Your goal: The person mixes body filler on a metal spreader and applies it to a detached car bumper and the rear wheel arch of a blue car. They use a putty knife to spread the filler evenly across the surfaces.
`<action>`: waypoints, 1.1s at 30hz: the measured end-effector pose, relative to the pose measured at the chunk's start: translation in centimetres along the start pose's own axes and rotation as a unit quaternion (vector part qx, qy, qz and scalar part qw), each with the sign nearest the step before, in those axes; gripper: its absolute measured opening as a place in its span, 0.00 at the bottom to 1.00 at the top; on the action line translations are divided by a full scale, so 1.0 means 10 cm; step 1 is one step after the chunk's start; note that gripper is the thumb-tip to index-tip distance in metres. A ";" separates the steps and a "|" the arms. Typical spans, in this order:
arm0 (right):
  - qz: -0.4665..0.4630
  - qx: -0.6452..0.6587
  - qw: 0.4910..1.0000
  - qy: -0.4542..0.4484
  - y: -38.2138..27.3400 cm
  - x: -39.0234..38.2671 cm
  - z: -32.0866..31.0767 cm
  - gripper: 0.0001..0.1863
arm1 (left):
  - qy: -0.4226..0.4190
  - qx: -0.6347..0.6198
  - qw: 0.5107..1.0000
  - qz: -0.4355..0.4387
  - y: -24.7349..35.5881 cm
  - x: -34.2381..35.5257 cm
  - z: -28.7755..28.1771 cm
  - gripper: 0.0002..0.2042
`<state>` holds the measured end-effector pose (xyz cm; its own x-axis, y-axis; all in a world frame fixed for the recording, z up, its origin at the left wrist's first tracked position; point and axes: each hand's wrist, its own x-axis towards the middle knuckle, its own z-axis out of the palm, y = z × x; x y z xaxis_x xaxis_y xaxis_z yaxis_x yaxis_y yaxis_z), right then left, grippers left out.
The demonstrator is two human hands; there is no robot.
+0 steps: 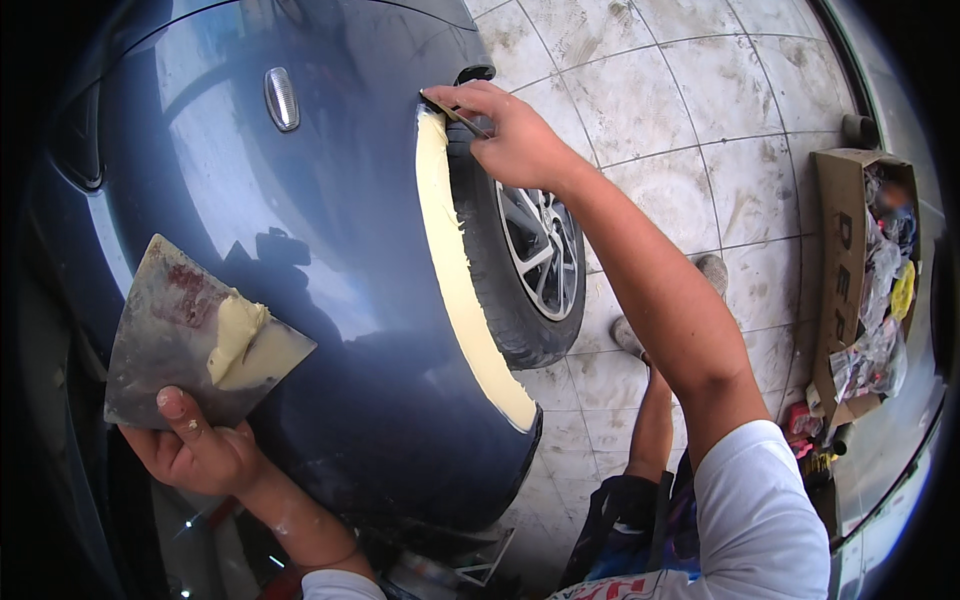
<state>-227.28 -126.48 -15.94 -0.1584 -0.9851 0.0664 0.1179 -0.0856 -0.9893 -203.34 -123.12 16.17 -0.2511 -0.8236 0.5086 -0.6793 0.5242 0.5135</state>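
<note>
My left hand (pixel 205 455) grips a flat, stained mixing board (pixel 150 335) by its lower edge, thumb on top. On the board sits a lump of pale yellow body filler (pixel 236 335). Ahead, my right hand (pixel 520 140) pinches a thin, dark filler spreader (pixel 460 117) at the far end of the wheel arch. A band of the same yellow filler (pixel 452 270) covers the arch edge of the dark blue car fender (pixel 340 210). The spreader's edge rests at or very near the band's far tip; my fingers partly hide it.
Inside the arch stands a tyre with a silver alloy wheel (pixel 540 245). A small side lamp (pixel 282 100) is set in the fender. Dirty white tiles (pixel 670 200) make up the floor. At the right, a cardboard box (pixel 840 270) holds plastic bags and rubbish.
</note>
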 end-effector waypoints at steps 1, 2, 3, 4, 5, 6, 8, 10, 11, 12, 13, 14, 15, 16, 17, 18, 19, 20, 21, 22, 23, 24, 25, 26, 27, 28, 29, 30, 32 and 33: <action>0.006 0.014 1.000 0.017 -0.02 -0.03 0.01 0.40 | 0.001 -0.001 1.000 0.001 0.00 0.00 0.00 0.21; 0.024 0.024 0.999 0.032 -0.08 -0.07 0.01 0.39 | 0.024 0.004 1.000 -0.012 -0.01 0.01 0.01 0.20; 0.033 0.048 0.996 0.073 -0.17 -0.13 -0.01 0.38 | -0.007 -0.005 1.000 -0.011 -0.01 0.02 0.02 0.20; 0.059 0.068 0.989 0.113 -0.29 -0.20 -0.09 0.36 | -0.011 -0.007 1.000 -0.022 -0.01 0.01 0.04 0.19; 0.035 0.128 0.980 0.150 -0.46 -0.34 -0.14 0.32 | -0.005 -0.007 0.999 -0.030 0.01 0.01 0.07 0.19; 0.040 0.192 0.969 0.151 -0.68 -0.50 -0.18 0.28 | -0.007 0.005 0.999 -0.037 0.02 0.05 0.10 0.18; -0.088 0.116 0.983 0.114 -1.19 -0.84 -0.20 0.30 | -0.012 -0.125 0.983 -0.137 0.14 0.02 0.22 0.17; -0.225 0.107 0.968 0.030 -1.67 -1.14 -0.10 0.34 | -0.021 -0.198 0.949 -0.243 0.34 -0.08 0.37 0.14; -0.256 0.134 0.956 -0.048 -1.86 -1.25 -0.03 0.35 | -0.028 -0.205 0.942 -0.263 0.50 -0.17 0.46 0.14; -0.262 0.133 0.949 -0.109 -2.00 -1.33 0.02 0.36 | -0.030 -0.224 0.931 -0.285 0.66 -0.22 0.52 0.12; -0.264 0.125 0.948 -0.124 -2.10 -1.37 0.05 0.38 | -0.012 -0.279 0.912 -0.299 0.81 -0.25 0.53 0.11; -0.242 0.102 0.960 -0.095 -2.15 -1.37 0.06 0.40 | 0.011 -0.311 0.894 -0.322 0.93 -0.28 0.56 0.11; -0.214 0.067 0.971 -0.087 -2.17 -1.35 -0.01 0.42 | 0.027 -0.353 0.879 -0.320 1.04 -0.29 0.56 0.11; -0.213 0.037 0.974 -0.073 -2.18 -1.32 -0.07 0.36 | 0.034 -0.346 0.873 -0.341 1.11 -0.29 0.56 0.11; -0.184 -0.124 0.968 -0.115 -2.19 -1.31 -0.23 0.33 | 0.037 -0.347 0.872 -0.343 1.16 -0.28 0.57 0.11; -0.171 -0.256 0.940 -0.146 -2.22 -1.29 -0.43 0.30 | 0.034 -0.343 0.866 -0.363 1.19 -0.29 0.58 0.11; -0.150 -0.377 0.898 -0.172 -2.26 -1.27 -0.61 0.27 | 0.040 -0.336 0.884 -0.323 1.19 -0.29 0.60 0.11; -0.137 -0.457 0.861 -0.179 -2.31 -1.27 -0.71 0.20 | 0.038 -0.320 0.898 -0.300 1.17 -0.29 0.60 0.11; -0.194 -0.453 0.862 -0.122 -2.38 -1.27 -0.81 0.20 | 0.037 -0.305 0.911 -0.275 1.15 -0.32 0.62 0.11; -0.187 -0.442 0.871 -0.107 -2.45 -1.29 -0.87 0.21 | 0.011 -0.256 0.937 -0.238 1.12 -0.34 0.66 0.11; -0.188 -0.425 0.882 -0.077 -2.52 -1.32 -0.90 0.22 | -0.017 -0.208 0.957 -0.200 1.10 -0.38 0.69 0.11; -0.197 -0.412 0.884 -0.103 -2.57 -1.36 -0.87 0.24 | -0.052 -0.153 0.973 -0.167 1.09 -0.41 0.72 0.11; -0.194 -0.416 0.877 -0.143 -2.59 -1.40 -0.84 0.26 | -0.061 -0.131 0.980 -0.140 1.08 -0.43 0.74 0.11; -0.184 -0.407 0.880 -0.160 -2.54 -1.42 -0.76 0.26 | -0.072 -0.104 0.985 -0.119 1.09 -0.42 0.74 0.11; -0.184 -0.383 0.894 -0.142 -2.45 -1.41 -0.73 0.26 | -0.081 -0.077 0.989 -0.097 1.09 -0.39 0.75 0.11; -0.174 -0.377 0.896 -0.158 -2.32 -1.39 -0.75 0.26 | -0.078 -0.081 0.983 -0.144 1.05 -0.30 0.68 0.11; -0.166 -0.377 0.895 -0.170 -2.15 -1.38 -0.78 0.26 | -0.034 -0.142 0.981 -0.124 1.01 -0.19 0.63 0.13; -0.080 -0.295 0.933 -0.188 -1.91 -1.32 -0.78 0.27 | 0.003 -0.152 0.980 -0.129 0.93 -0.04 0.54 0.15; 0.025 -0.063 0.988 -0.139 -1.32 -1.04 -0.75 0.31 | 0.050 -0.165 0.978 -0.121 0.66 0.33 0.37 0.16; 0.110 0.040 0.991 -0.067 -1.05 -0.91 -0.68 0.29 | 0.078 -0.138 0.980 -0.122 0.48 0.52 0.30 0.17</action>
<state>-233.72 -115.57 -7.08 0.0103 -0.9916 -0.1288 0.2136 0.1280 -0.9685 -209.97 -125.54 19.21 0.0190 -0.8995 0.4364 -0.4875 0.3728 0.7896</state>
